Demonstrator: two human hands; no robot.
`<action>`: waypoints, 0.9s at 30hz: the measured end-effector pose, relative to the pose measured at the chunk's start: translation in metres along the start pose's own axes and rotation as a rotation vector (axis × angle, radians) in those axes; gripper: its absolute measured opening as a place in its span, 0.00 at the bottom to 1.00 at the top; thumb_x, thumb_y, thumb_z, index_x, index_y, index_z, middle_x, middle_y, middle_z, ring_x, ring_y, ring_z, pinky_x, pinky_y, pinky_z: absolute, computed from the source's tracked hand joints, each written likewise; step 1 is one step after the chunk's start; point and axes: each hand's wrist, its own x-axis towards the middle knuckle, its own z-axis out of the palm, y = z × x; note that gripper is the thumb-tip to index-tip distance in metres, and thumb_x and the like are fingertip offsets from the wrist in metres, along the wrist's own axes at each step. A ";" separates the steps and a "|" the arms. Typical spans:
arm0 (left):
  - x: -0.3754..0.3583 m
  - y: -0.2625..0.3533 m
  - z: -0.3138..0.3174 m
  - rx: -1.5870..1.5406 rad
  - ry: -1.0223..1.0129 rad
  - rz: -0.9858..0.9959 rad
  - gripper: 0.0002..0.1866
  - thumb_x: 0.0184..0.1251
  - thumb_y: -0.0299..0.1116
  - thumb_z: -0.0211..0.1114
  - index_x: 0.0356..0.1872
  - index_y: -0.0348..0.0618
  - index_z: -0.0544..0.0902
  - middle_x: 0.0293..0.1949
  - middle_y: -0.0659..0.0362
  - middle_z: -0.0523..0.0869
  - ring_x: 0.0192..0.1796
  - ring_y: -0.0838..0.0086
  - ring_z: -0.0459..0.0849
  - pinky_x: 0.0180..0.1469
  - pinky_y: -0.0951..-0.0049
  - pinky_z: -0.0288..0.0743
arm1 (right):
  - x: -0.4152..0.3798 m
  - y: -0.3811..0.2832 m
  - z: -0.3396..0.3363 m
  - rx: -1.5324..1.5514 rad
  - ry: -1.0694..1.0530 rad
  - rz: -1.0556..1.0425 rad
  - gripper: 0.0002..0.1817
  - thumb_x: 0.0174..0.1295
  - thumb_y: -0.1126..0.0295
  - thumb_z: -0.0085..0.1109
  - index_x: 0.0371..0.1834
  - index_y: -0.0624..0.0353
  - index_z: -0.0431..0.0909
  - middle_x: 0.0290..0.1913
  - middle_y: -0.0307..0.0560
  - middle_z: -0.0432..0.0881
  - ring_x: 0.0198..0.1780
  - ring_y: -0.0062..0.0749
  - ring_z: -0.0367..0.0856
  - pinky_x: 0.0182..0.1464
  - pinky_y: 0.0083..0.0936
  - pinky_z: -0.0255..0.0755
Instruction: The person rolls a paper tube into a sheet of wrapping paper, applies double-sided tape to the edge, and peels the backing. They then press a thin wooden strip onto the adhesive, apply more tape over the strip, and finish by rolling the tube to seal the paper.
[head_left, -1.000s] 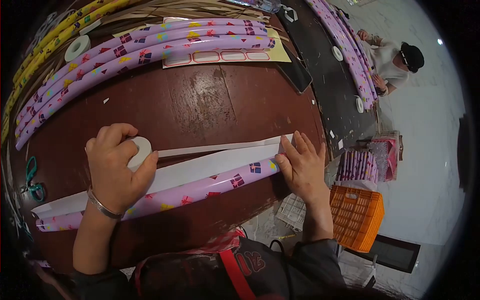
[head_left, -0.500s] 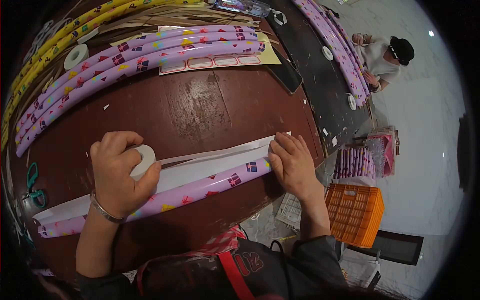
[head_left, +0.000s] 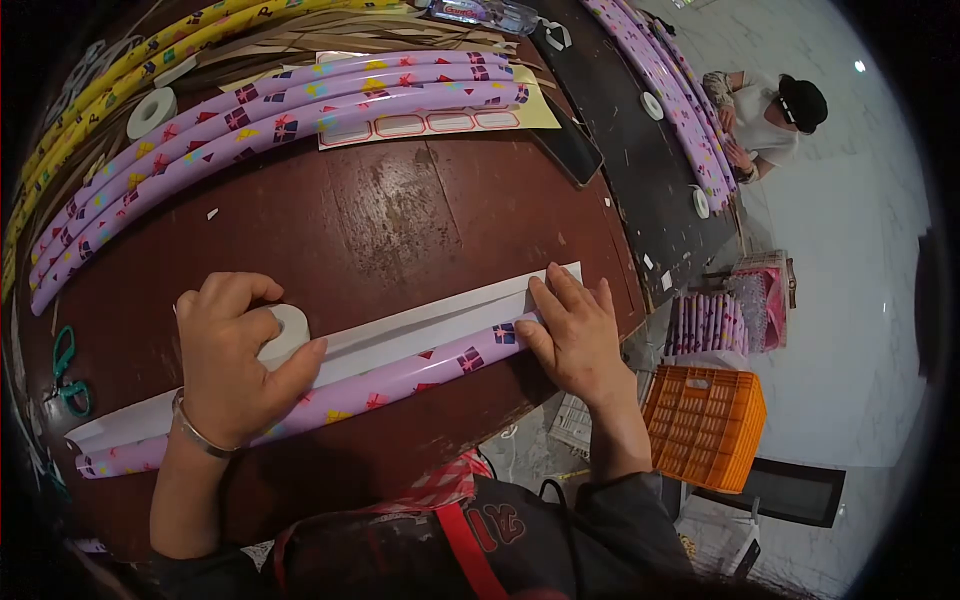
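Note:
A lilac wrapping paper roll (head_left: 375,402) with a gift-box print lies across the table in front of me, its white inner flap (head_left: 400,338) showing along the far side. My left hand (head_left: 232,365) is closed around a white tape roll (head_left: 291,335), over the left part of the paper. At the right end, my right hand (head_left: 578,345) rests with fingers spread on the flap and the printed roll. A pale strip runs along the flap between both hands; its exact edges are hard to make out.
Several finished lilac rolls (head_left: 290,115) lie farther back, beside another tape roll (head_left: 152,113) and a dark phone (head_left: 575,152). Green scissors (head_left: 68,372) are at the left. An orange crate (head_left: 705,425) stands right of the table; another person (head_left: 765,125) works beyond.
The stretched tape strip has come down onto the paper flap. My right hand has shifted slightly left and its fingers have spread. The left hand, with the tape roll, has dropped slightly.

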 end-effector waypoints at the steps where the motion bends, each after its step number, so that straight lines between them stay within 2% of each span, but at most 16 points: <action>1: -0.001 -0.001 -0.002 -0.006 -0.012 -0.015 0.12 0.44 0.40 0.73 0.20 0.43 0.83 0.39 0.58 0.83 0.43 0.66 0.78 0.44 0.63 0.61 | 0.001 0.000 0.000 -0.004 0.000 -0.005 0.34 0.70 0.41 0.51 0.64 0.60 0.75 0.68 0.64 0.72 0.71 0.55 0.69 0.69 0.68 0.55; 9: -0.011 -0.017 -0.014 0.033 0.024 -0.045 0.13 0.46 0.40 0.72 0.20 0.41 0.81 0.40 0.57 0.83 0.43 0.65 0.78 0.45 0.63 0.62 | 0.000 -0.001 -0.001 -0.006 -0.002 -0.009 0.33 0.70 0.41 0.50 0.64 0.58 0.76 0.68 0.63 0.72 0.71 0.55 0.69 0.68 0.70 0.54; 11: -0.019 -0.019 -0.023 0.070 0.008 -0.079 0.14 0.46 0.41 0.71 0.19 0.41 0.80 0.40 0.56 0.83 0.43 0.64 0.79 0.46 0.63 0.62 | 0.001 -0.002 -0.004 -0.027 -0.010 -0.010 0.31 0.72 0.45 0.48 0.65 0.59 0.75 0.68 0.63 0.71 0.68 0.55 0.72 0.69 0.69 0.54; 14: -0.031 -0.031 -0.033 0.099 0.021 -0.097 0.15 0.45 0.41 0.71 0.19 0.41 0.79 0.41 0.55 0.83 0.44 0.64 0.79 0.45 0.63 0.62 | 0.001 0.000 0.000 -0.010 -0.011 -0.004 0.33 0.71 0.42 0.50 0.65 0.57 0.76 0.68 0.63 0.72 0.70 0.56 0.70 0.68 0.72 0.53; 18: -0.033 -0.033 -0.031 0.157 0.055 -0.125 0.14 0.44 0.41 0.72 0.20 0.41 0.79 0.41 0.55 0.84 0.44 0.64 0.79 0.44 0.63 0.62 | 0.001 -0.002 -0.003 0.000 0.005 -0.007 0.32 0.71 0.42 0.50 0.66 0.55 0.76 0.68 0.62 0.72 0.69 0.57 0.71 0.68 0.72 0.52; 27: -0.035 -0.025 -0.032 0.302 0.110 -0.038 0.14 0.39 0.41 0.73 0.20 0.43 0.80 0.42 0.57 0.84 0.44 0.64 0.80 0.43 0.63 0.60 | 0.001 -0.002 -0.005 0.021 -0.025 0.001 0.32 0.71 0.42 0.49 0.67 0.55 0.76 0.69 0.63 0.71 0.66 0.60 0.73 0.70 0.72 0.51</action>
